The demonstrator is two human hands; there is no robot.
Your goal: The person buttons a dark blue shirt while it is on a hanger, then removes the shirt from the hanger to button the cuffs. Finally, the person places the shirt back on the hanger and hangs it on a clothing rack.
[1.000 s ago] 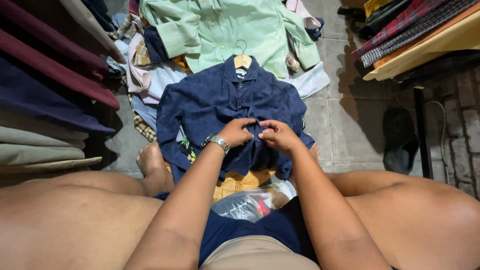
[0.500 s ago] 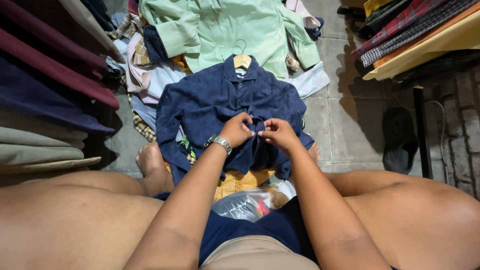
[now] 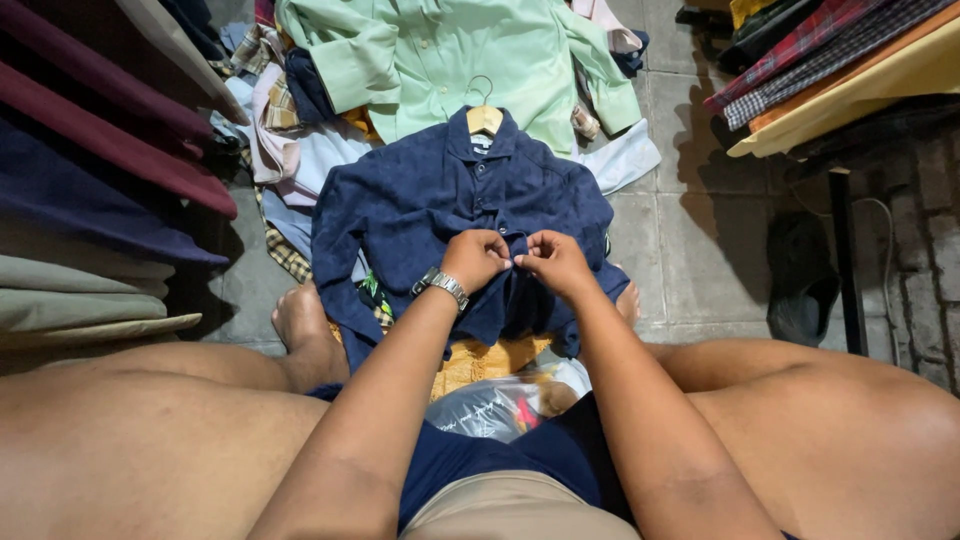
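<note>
A navy blue shirt (image 3: 420,205) on a wooden hanger (image 3: 485,118) lies spread on a heap of clothes on the floor in front of me. My left hand (image 3: 475,258), with a metal watch at the wrist, and my right hand (image 3: 552,262) meet at the shirt's front placket, low on the garment. Both pinch the fabric there with closed fingers, thumbs almost touching. A light green shirt (image 3: 450,55) lies just beyond the blue one.
Folded fabrics in maroon, navy and beige (image 3: 90,180) are stacked at left. Checked and yellow cloths (image 3: 830,70) sit on a shelf at right above a dark shoe (image 3: 805,275). A clear plastic bag (image 3: 490,405) lies between my bare legs.
Both hands stay at the shirt's front placket; the fingers have shifted slightly, drawing closer together. The shirt has not moved.
</note>
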